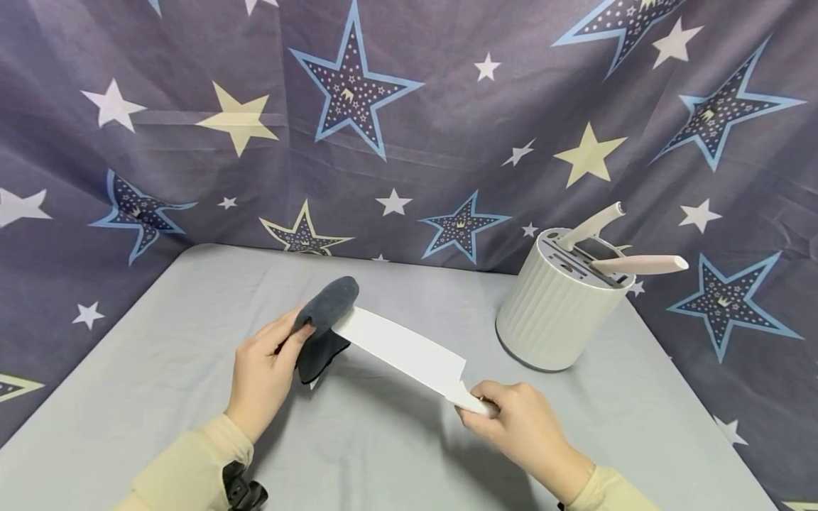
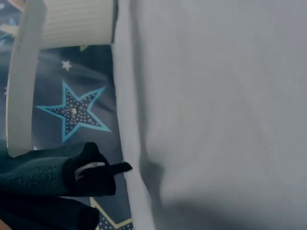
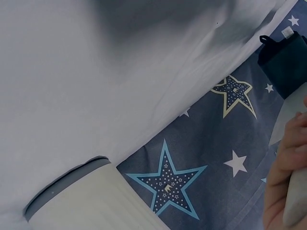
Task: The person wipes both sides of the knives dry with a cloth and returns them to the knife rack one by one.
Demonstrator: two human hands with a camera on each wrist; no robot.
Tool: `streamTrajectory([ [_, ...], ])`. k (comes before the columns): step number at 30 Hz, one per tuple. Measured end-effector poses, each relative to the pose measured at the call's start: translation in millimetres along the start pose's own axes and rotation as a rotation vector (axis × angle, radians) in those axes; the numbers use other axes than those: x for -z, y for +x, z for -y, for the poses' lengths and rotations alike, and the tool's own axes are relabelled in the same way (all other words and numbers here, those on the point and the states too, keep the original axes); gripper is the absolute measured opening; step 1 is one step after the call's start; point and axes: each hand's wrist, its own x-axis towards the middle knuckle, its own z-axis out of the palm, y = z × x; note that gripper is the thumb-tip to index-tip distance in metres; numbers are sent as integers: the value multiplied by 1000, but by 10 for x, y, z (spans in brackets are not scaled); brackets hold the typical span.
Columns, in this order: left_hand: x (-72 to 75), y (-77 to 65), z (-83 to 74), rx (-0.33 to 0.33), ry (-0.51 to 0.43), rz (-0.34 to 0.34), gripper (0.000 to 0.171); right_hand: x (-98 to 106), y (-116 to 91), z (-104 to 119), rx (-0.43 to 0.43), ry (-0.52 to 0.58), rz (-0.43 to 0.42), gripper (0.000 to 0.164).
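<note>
A knife with a broad white blade (image 1: 402,349) is held above the table by my right hand (image 1: 520,426), whose fingers curl round its pale handle (image 1: 474,402). At the blade's far end, my left hand (image 1: 263,370) pinches a dark folded cloth (image 1: 327,312) over the tip, which is hidden inside it. In the left wrist view the blade (image 2: 21,91) runs into the dark cloth (image 2: 43,170), which has a small hanging loop. The right wrist view shows the handle (image 3: 296,196) in my right fingers and the cloth (image 3: 285,64) beyond.
A cream ribbed knife block (image 1: 556,305) stands at the table's back right, with two pale-handled tools (image 1: 639,265) in its slotted top. The table has a light grey cover (image 1: 211,305). Behind it hangs a dark curtain (image 1: 447,142) printed with stars.
</note>
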Motion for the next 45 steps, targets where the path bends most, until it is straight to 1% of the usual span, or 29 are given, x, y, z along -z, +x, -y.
streamTrajectory([
  [4, -29, 14, -56, 201, -57, -32, 27, -14, -2, 2, -4, -17, -2, 16],
  [6, -41, 21, -89, 284, -88, -40, 28, -23, 0, 3, -5, -19, -7, 16],
  [11, -81, 32, -140, 441, -159, -38, 32, -56, 4, 11, -19, -29, -10, 16],
  [14, -116, 21, -134, 518, -193, -38, 36, -78, 3, 17, -38, -32, -4, 16],
  [16, -141, 9, -120, 548, -224, -42, 39, -91, 3, 21, -54, -31, -4, 16],
  [19, -180, -13, -108, 569, -259, -51, 42, -106, 7, 27, -71, -32, -11, 16],
  [21, -214, -28, -107, 595, -281, -47, 44, -116, 18, 30, -73, -37, -19, 16],
  [27, -306, -46, -155, 689, -377, 1, 53, -144, 52, 51, -78, -41, -21, 16],
  [33, -362, -62, -213, 758, -457, 56, 52, -178, 69, 94, -69, -16, -20, 15],
  [36, -386, -72, -244, 784, -481, 79, 51, -199, 74, 116, -60, -10, -24, 15],
  [39, -403, -77, -279, 801, -500, 88, 51, -223, 74, 132, -43, -15, -31, 16],
  [45, -417, -87, -333, 808, -577, 114, 57, -252, 78, 150, -27, -50, -26, 16],
])
